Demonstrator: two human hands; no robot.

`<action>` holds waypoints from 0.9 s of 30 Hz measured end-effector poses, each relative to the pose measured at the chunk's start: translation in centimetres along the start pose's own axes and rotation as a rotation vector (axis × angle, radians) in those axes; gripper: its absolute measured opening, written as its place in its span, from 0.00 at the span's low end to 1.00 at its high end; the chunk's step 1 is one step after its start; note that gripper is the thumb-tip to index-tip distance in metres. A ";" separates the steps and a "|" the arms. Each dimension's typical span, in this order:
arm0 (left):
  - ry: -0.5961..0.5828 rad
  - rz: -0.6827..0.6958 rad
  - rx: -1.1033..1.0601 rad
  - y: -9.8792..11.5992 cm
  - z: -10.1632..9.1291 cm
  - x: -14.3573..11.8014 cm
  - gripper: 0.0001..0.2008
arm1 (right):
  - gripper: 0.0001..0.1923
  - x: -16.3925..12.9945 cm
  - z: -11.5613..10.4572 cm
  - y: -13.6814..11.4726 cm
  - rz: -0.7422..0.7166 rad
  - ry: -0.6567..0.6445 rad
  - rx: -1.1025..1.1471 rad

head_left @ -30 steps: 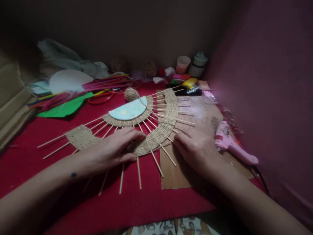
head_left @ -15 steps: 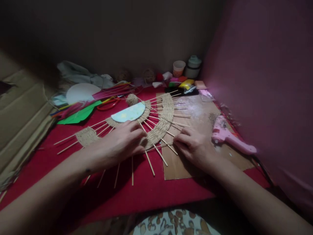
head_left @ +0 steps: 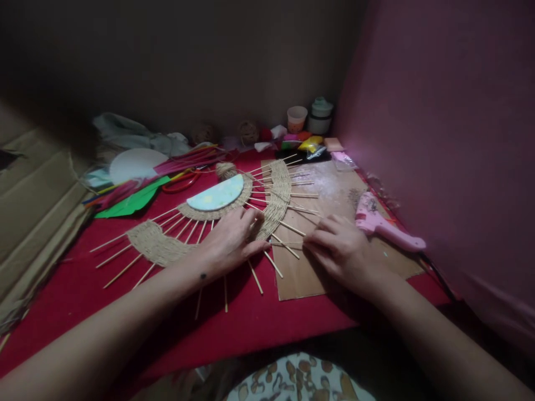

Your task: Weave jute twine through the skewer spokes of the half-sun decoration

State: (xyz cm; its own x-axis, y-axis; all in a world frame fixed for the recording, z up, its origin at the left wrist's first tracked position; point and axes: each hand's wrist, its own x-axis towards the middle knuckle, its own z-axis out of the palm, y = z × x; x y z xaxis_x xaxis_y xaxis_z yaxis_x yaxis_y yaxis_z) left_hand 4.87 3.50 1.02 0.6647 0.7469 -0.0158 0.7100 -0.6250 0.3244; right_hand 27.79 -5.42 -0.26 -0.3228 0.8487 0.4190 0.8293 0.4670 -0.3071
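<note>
A half-round woven fan (head_left: 159,245) of thin wooden sticks and tan twine lies on the red cloth. A pale blue patterned half-disc (head_left: 217,192) forms its centre. My left hand (head_left: 234,231) pinches the outer woven band on the near right, thumb at its lower edge; its fingertips are partly hidden. To the right, my right hand (head_left: 343,248) is closed on a strand of twine (head_left: 288,243) that runs taut toward my left thumb. Another strand crosses the sticks from the twine ball (head_left: 226,170) behind the half-disc.
A pink glue gun (head_left: 387,225) lies on a cardboard sheet (head_left: 292,281) at right. Behind are a green sheet (head_left: 131,200), pink strips (head_left: 186,160), a paper cup (head_left: 297,118) and a lidded jar (head_left: 321,115). Cardboard (head_left: 35,206) stands at left, a wall at right.
My left hand has slid right along the woven band, uncovering more of its left part. My right hand has shifted slightly right with the twine. The view has moved a little.
</note>
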 end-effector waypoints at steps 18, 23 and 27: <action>0.049 0.009 -0.139 -0.6 0.5 -0.1 0.24 | 0.13 -1.6 -0.4 -0.8 -0.254 0.033 -0.306; 0.040 0.003 -0.143 -0.6 0.4 -0.2 0.24 | 0.13 -0.3 -0.7 0.1 -0.193 0.056 -0.348; 0.014 -0.018 -0.169 -0.5 0.2 -0.3 0.23 | 0.12 1.8 -1.1 0.7 -0.144 0.058 -0.430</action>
State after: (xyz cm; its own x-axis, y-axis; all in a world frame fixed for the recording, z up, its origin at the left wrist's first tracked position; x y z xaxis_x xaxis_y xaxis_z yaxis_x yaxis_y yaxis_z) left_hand 4.35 3.56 0.64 0.6481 0.7615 -0.0106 0.6719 -0.5651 0.4787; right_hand 28.32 -3.86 1.24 -0.4328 0.7619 0.4819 0.8958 0.4234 0.1351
